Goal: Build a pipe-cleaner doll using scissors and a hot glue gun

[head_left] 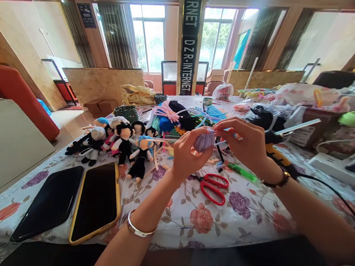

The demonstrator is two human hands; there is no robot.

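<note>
Bare floral table (238, 219) lies open below and in front of the raised hands, broken only by the red scissors (213, 188). To the left, two phones (73, 202) and the dolls (118, 142) block the way; pipe cleaners (185, 117) crowd behind.

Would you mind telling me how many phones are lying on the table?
2. A black phone lies screen-up at the near left edge of the floral tablecloth; a yellow-cased phone lies just right of it. Others may be hidden under the clutter further back.
</note>
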